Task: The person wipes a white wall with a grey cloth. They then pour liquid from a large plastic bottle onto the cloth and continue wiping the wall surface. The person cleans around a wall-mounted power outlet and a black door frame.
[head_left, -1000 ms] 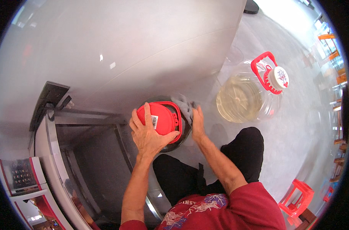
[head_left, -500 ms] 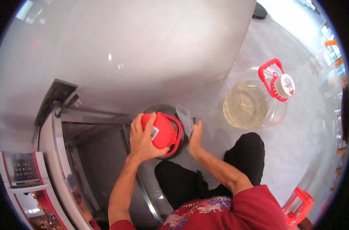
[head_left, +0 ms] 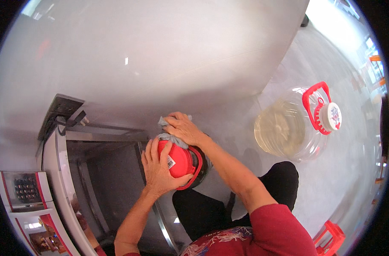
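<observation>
A dark see-through jar with a red lid and a red carrying handle stands on the floor between my knees and the wall. My left hand is spread over the lid, fingers and thumb gripping its rim. In my right hand is a grey cloth, bunched under the fingers at the jar's far side. Most of the jar's body is hidden under its lid and my hands.
To the right stands a large clear plastic bottle of pale yellow liquid. A metal-framed cabinet is close on the left, by a wall socket with a plug. The glossy wall rises ahead. A red plastic object is at lower right.
My right hand has swung with the cloth from the jar's right side to its far side. My left hand stays on the lid. The view has shifted slightly.
</observation>
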Motion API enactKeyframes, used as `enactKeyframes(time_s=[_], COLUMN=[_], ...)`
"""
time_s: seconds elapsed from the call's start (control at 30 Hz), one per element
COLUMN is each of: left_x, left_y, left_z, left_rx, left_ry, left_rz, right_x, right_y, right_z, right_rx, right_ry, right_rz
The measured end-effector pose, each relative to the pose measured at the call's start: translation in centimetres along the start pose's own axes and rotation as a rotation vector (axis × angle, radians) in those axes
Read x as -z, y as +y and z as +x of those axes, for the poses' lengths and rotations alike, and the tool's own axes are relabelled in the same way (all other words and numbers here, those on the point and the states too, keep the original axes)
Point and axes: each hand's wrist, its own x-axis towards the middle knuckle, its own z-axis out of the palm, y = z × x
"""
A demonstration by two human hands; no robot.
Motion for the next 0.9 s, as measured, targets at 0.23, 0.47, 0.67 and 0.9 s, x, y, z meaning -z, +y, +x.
enactKeyframes(time_s=[0.23, 0.47, 0.67, 0.9], left_x=[0.4, -0.2, 0.3, 0.0], left_y=[-0.1, 0.1, 0.2, 0.2], left_z=[-0.7, 0.3, -0.3, 0.0], left_rx=[0.085, 0.067, 0.104, 0.06], left_ry=[0.027, 0.021, 0.018, 0.074], left_rz=[-0.002, -0.063, -0.053, -0.065], right_x=[-9.5, -13.0, -9.8, -1.9], right_y=[12.8, 21.4, 15.2, 3.4], right_z=[1.3, -10.0, -15.4, -13.9], right_rx=[-0.499, -0.688, -1.004, -0.822], right_ry=[-0.37, -0.17, 0.21, 0.53], right_rz=[0.915, 1.105, 1.1, 1.283])
